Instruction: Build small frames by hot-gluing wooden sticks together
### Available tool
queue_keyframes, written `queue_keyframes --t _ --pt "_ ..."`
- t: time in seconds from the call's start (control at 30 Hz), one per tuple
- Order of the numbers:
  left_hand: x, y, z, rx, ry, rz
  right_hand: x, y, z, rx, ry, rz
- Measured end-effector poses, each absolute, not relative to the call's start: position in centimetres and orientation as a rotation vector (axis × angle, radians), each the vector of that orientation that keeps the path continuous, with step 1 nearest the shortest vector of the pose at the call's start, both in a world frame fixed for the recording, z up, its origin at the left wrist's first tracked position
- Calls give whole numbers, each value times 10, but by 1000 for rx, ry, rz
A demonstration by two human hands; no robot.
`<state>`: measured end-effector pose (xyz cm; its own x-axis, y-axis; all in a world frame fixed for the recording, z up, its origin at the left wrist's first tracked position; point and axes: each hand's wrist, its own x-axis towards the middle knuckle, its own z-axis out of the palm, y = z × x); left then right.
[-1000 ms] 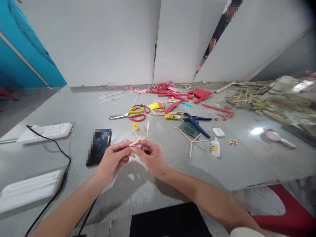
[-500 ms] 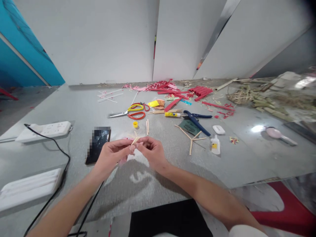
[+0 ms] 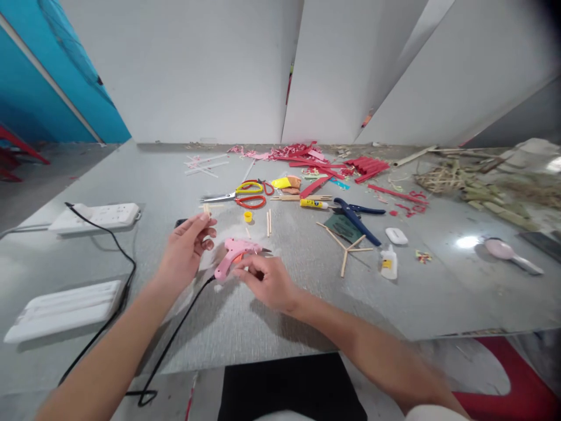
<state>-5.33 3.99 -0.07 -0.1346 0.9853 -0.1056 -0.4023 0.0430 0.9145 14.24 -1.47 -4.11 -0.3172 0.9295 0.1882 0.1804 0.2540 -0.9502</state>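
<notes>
Pink glue gun (image 3: 234, 254) lies on the table (image 3: 315, 292); we judge it light, rigid plastic, best held by its handle. Our right hand (image 3: 264, 282), half curled, touches it; our left hand (image 3: 184, 250) pinches a stick (image 3: 205, 209)

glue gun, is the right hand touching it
Touching. The head view shows the right hand with its fingers resting against the pink glue gun, no gap between them.

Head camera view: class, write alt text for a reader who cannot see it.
A person's right hand touches a pink glue gun on a grey table, while the left hand pinches a short wooden stick. Scissors, joined sticks, a glue bottle and red paper scraps lie scattered beyond.
</notes>
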Motion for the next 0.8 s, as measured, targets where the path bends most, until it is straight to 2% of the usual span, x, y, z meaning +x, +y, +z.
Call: queue_keyframes --t 0.17,0.23,0.33,0.43,0.57,0.8 --pt "-59 47 -4 763 1035 1450 133 -23 -43 -1027 -1564 1514" --pt "-58 46 -7 774 1033 1435 132 -25 -41 -1038 -1555 1556" --pt "-57 45 -11 779 1028 1427 133 -27 -37 -1124 -1772 1387" --pt "-57 45 -11 776 1031 1435 132 -25 -33 -1362 -2180 980" --pt "-58 47 -10 769 1070 1467 119 -17 -27 -1654 -2341 513" --pt "-59 50 -12 800 1073 1526 60 10 -28 -1911 -2297 489"
